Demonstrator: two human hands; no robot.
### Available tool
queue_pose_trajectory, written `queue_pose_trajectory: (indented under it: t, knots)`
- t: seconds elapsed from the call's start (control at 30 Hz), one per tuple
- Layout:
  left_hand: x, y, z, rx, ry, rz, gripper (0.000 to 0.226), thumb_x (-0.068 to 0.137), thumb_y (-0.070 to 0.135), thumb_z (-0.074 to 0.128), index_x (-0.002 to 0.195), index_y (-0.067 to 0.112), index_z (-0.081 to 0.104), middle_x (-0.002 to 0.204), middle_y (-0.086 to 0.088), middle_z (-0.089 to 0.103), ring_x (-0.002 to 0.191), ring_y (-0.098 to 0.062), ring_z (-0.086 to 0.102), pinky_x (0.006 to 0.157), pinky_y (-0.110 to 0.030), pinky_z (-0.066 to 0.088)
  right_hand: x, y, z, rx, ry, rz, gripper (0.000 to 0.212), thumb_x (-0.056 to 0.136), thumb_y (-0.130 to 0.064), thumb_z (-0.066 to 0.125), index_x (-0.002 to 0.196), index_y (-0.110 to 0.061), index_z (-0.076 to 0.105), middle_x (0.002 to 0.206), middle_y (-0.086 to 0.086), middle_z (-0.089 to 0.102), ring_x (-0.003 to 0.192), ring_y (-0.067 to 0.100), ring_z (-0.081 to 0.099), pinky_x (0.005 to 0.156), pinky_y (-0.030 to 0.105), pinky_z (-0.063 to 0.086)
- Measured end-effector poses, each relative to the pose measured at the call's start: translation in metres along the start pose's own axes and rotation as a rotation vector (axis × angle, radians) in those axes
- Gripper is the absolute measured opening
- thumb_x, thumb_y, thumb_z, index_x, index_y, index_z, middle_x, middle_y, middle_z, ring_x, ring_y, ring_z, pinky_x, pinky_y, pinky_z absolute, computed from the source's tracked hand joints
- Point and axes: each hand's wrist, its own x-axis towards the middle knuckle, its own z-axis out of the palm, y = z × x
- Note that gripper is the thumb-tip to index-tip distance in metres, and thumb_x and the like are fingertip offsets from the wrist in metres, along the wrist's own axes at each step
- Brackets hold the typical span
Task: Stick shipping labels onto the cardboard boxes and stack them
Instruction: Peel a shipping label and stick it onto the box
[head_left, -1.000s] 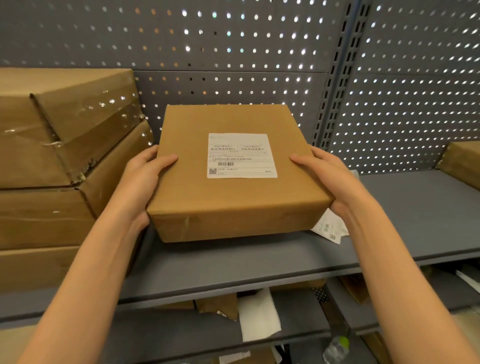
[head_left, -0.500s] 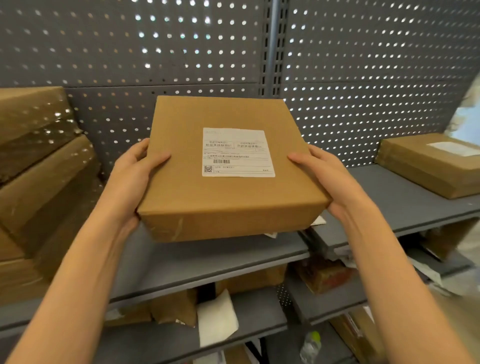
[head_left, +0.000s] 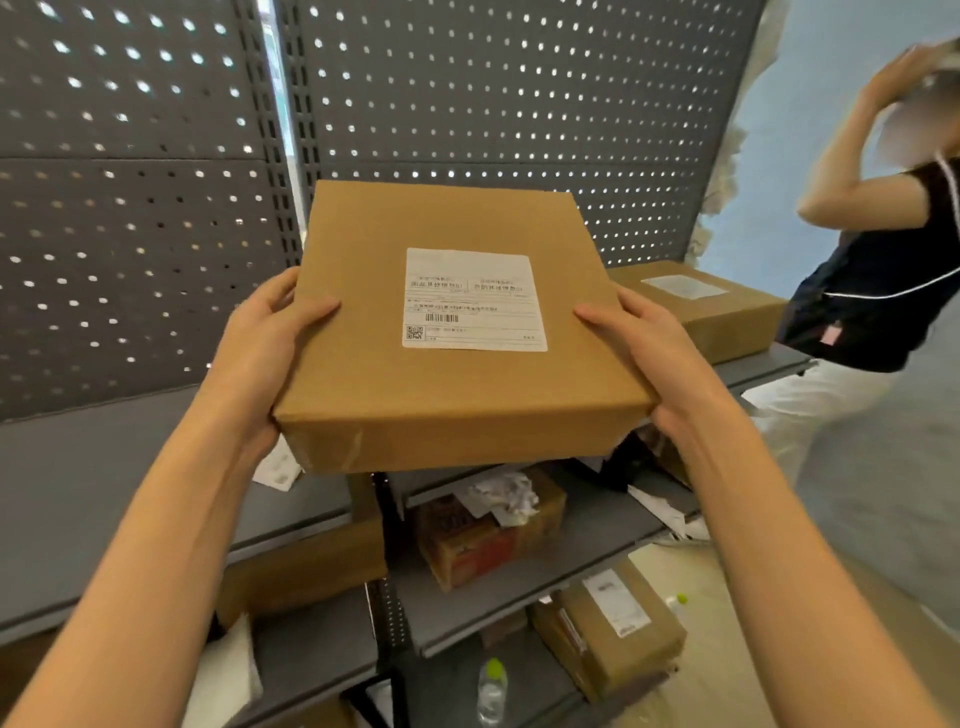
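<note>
Two hands carry one flat cardboard box in front of me, clear of the shelving. My left hand clasps its left edge, thumb laid over the top face; my right hand clasps the right edge the same way, its fingers hidden under the box. One white shipping label sits flat on the box top, toward the far right, with a barcode and a small square code printed on it.

I count one more labelled box resting on the upper shelf to the right, partly behind the one I hold. The near edge of the held box hangs out over the gap between two shelf bays, and the grey shelf on the left has bare surface, with one loose paper slip lying just under my left wrist.

On the lower shelves I see one printed carton with crumpled paper on top, one plain brown box, and one labelled package lower down. One clear bottle with a green cap stands below.

One other person stands at the right, arm raised, close to the shelf end.
</note>
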Motion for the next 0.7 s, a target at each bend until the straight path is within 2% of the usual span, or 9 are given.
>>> queue_pose_trajectory:
  t: [0.1,0.2,0.3,0.43,0.5,0.63,0.7]
  knots:
    - [0.007,-0.005,0.037,-0.007,-0.028,0.006,0.019,0.092,0.021,0.053,0.104,0.032,0.063,0.099,0.009,0.071,0.079,-0.007,0.069,0.066,-0.025,0.052,0.007,0.003,-0.035,-0.01,0.051,0.001,0.033,0.087,-0.03,0.063,0.119,-0.031,0.06,0.108,-0.006,0.07,0.096,0.015,0.066,0.082,0.032,0.053]
    - [0.017,-0.009,0.07,-0.007,-0.078,0.002,0.021,0.093,0.022,0.053,0.108,0.032,0.063,0.099,0.01,0.071,0.079,-0.006,0.069,0.063,-0.022,0.052,0.016,0.006,-0.066,-0.016,0.095,-0.005,0.035,0.086,-0.031,0.064,0.121,-0.031,0.059,0.109,-0.006,0.069,0.096,0.015,0.066,0.078,0.03,0.052]
    - [0.032,-0.013,0.101,-0.004,-0.124,-0.007,0.028,0.092,0.022,0.054,0.119,0.028,0.06,0.109,0.006,0.069,0.088,-0.011,0.067,0.067,-0.025,0.051,0.029,0.011,-0.095,0.009,0.135,-0.006,0.038,0.086,-0.03,0.065,0.123,-0.029,0.059,0.11,-0.005,0.069,0.097,0.016,0.067,0.079,0.031,0.053]
    - [0.055,-0.02,0.144,-0.022,-0.171,0.025,0.024,0.091,0.016,0.054,0.11,0.027,0.063,0.107,0.005,0.07,0.083,-0.006,0.067,0.067,-0.019,0.055,0.05,0.014,-0.129,0.019,0.174,-0.013,0.036,0.086,-0.028,0.064,0.122,-0.027,0.059,0.109,-0.002,0.07,0.095,0.017,0.068,0.075,0.029,0.056]
    - [0.068,-0.025,0.165,-0.032,-0.201,0.034,0.024,0.091,0.015,0.054,0.11,0.025,0.064,0.105,0.006,0.07,0.081,-0.005,0.067,0.066,-0.016,0.054,0.061,0.016,-0.145,0.021,0.2,-0.019,0.032,0.087,-0.028,0.063,0.118,-0.029,0.059,0.108,-0.002,0.07,0.095,0.018,0.068,0.077,0.031,0.056]
    - [0.097,-0.031,0.205,-0.063,-0.232,0.028,0.021,0.091,0.014,0.053,0.101,0.029,0.065,0.103,0.007,0.071,0.081,-0.003,0.067,0.069,-0.018,0.054,0.091,0.014,-0.175,0.001,0.244,-0.028,0.031,0.087,-0.027,0.063,0.118,-0.029,0.06,0.107,-0.001,0.07,0.097,0.02,0.068,0.084,0.036,0.056]
    - [0.113,-0.034,0.224,-0.079,-0.248,0.021,0.022,0.092,0.014,0.052,0.104,0.027,0.065,0.104,0.005,0.071,0.081,-0.005,0.067,0.069,-0.019,0.054,0.107,0.009,-0.188,-0.016,0.253,-0.037,0.032,0.088,-0.027,0.062,0.12,-0.027,0.06,0.107,-0.001,0.07,0.096,0.019,0.067,0.081,0.033,0.056]
